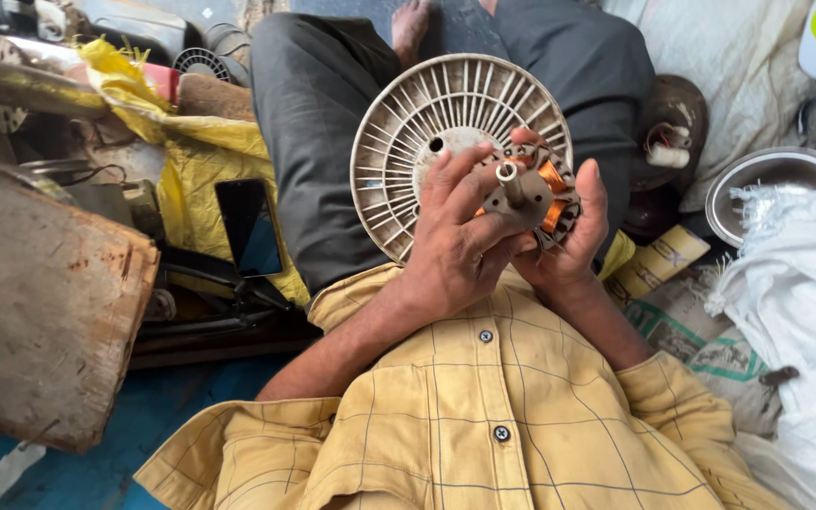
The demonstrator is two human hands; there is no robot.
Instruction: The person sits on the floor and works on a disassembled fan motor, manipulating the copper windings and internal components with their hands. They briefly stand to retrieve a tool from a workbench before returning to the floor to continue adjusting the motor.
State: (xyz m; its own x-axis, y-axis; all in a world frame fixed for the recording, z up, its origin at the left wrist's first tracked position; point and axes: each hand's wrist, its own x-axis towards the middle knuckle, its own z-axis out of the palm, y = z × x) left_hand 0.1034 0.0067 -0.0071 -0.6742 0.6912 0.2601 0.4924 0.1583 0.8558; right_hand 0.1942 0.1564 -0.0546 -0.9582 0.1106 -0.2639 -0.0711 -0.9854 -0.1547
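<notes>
Both hands are closed on one small motor [531, 194], held up in front of the chest, roughly mid-scene. The left hand [460, 236] wraps it from the left, fingers spread over its face and thumb under the body. The right hand [573, 236] cups it from the right, with the thumb upright along the outer edge and the fingertips hidden behind. The two hands touch at their heels below the motor.

The motor shows one short grey shaft [514, 184] pointing toward the camera, and copper wire coils [552, 177] showing orange in two patches, one above the other, on its right side. How many coils there are in all I cannot tell, since the fingers cover the rest.

Just behind the motor sits one round cream fan guard [408, 142] with thin ribs radiating from its hub; it rests against the person's lap, on dark grey trousers [318, 123]. One bare foot [413, 28] shows at the far edge.

Nearer, a yellow checked shirt [484, 425] with two dark buttons in view fills the bottom of the scene.

To the left lie one dark phone [249, 227] on yellow plastic sheeting [191, 179], and one worn wooden block [40, 302] on the blue floor [144, 425]. To the right stand one metal bowl [772, 175] and one white woven sack [805, 302].
</notes>
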